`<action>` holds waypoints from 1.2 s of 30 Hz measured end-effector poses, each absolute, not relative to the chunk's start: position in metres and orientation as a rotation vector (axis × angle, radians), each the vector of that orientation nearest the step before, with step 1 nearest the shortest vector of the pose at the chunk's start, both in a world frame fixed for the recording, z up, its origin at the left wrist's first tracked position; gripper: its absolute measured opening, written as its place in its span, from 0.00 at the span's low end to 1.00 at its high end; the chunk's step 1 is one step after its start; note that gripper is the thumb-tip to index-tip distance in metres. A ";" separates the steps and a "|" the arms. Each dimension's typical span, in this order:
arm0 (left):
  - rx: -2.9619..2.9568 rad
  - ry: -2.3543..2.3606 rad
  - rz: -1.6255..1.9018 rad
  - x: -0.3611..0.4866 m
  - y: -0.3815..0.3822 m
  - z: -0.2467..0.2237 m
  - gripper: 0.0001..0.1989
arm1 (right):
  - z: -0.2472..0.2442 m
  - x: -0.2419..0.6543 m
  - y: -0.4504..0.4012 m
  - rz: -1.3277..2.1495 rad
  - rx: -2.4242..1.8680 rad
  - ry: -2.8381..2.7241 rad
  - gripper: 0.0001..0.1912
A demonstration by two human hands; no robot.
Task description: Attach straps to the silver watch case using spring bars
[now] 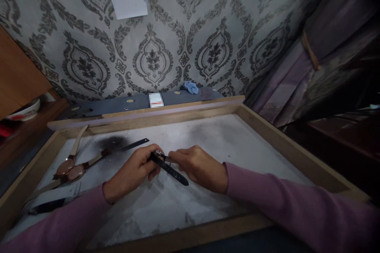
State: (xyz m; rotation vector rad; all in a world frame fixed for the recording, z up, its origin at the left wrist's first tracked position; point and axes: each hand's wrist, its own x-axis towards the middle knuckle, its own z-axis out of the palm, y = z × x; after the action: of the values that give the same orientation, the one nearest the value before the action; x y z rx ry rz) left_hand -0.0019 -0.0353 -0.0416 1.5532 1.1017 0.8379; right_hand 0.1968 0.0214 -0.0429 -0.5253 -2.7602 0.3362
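Near the middle of a wood-framed white tray (208,201), my left hand (135,170) grips a wristwatch with a black strap (175,174) by its case. The perforated strap end points down to the right. My right hand (202,166) is closed on a thin tool (170,159), whose tip meets the watch case. Fingers hide most of the case. Behind my left hand lies a flat dark strip (136,144) with a hole at one end.
Two rose-gold watches (64,167) with pale straps lie at the tray's left, above a clear piece and a dark item (47,206). Beyond the raised rim are a small white packet (156,100) and a crumpled blue cloth (190,87). A curtain hangs at right.
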 end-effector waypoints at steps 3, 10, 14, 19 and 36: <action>1.506 1.080 0.822 -0.003 -0.036 -0.042 0.03 | -0.045 0.198 0.020 0.157 -0.471 -2.804 0.14; 1.359 1.050 0.839 -0.005 -0.030 -0.039 0.11 | -0.043 0.194 0.024 0.581 -0.575 -2.633 0.10; 1.280 1.054 0.867 -0.008 -0.028 -0.040 0.15 | -0.036 0.192 0.029 0.967 -0.683 -2.514 0.14; 1.228 1.126 0.906 -0.009 -0.028 -0.037 0.11 | -0.036 0.192 0.035 1.300 -0.757 -2.358 0.12; 1.399 1.174 0.958 -0.009 -0.026 -0.028 0.11 | -0.049 0.192 0.048 2.260 -0.701 -1.762 0.11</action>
State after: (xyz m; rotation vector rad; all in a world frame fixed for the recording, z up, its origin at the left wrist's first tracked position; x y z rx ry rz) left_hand -0.0088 -0.0260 -0.0279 1.3991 1.1735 0.9585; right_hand 0.1920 0.0476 -0.0488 -0.7014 -1.7617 2.2598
